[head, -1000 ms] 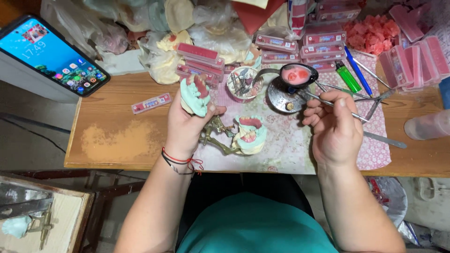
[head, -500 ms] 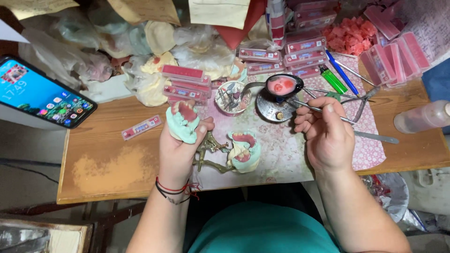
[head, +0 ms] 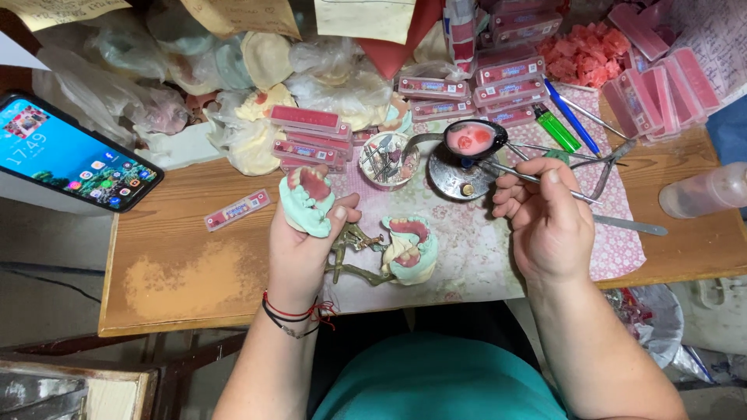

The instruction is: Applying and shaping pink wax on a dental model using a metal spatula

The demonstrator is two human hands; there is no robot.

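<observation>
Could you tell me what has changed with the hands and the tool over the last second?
The right hand has brought the thin metal tool closer to the ladle of pink wax, its tip now right beside the bowl. The left hand kept its grip on the green cast, little shifted. Nothing was picked up or let go. The second cast and the phone lie where they did on the table.

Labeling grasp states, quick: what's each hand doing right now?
Left hand: closed on the green dental cast.
Right hand: closed on a thin metal tool.
</observation>
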